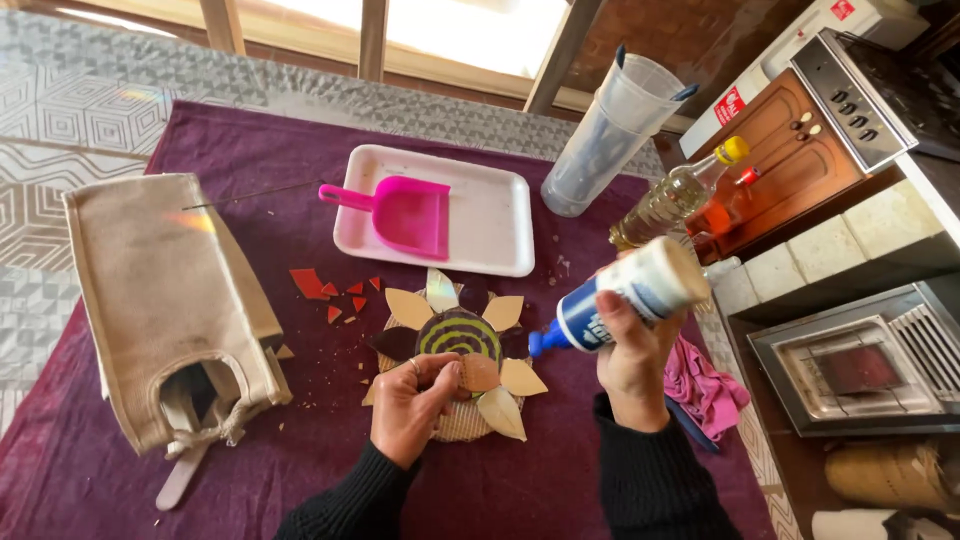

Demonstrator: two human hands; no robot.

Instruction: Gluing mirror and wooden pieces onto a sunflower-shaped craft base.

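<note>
Brown cloth bag (170, 300) lies at the left, hiding most of a flat stick. Next, the left hand (410, 405) pinches a brown petal (480, 374) on the paper flower (455, 340) (its woven base mostly covered). Right hand (632, 360) grips a tilted glue bottle (620, 295).

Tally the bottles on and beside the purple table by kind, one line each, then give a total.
Glue bottle, white and blue, held tipped in the right hand: 1
Clear bottle with yellow cap: 1
Clear bottle of orange liquid with red cap: 1
Total: 3
</note>
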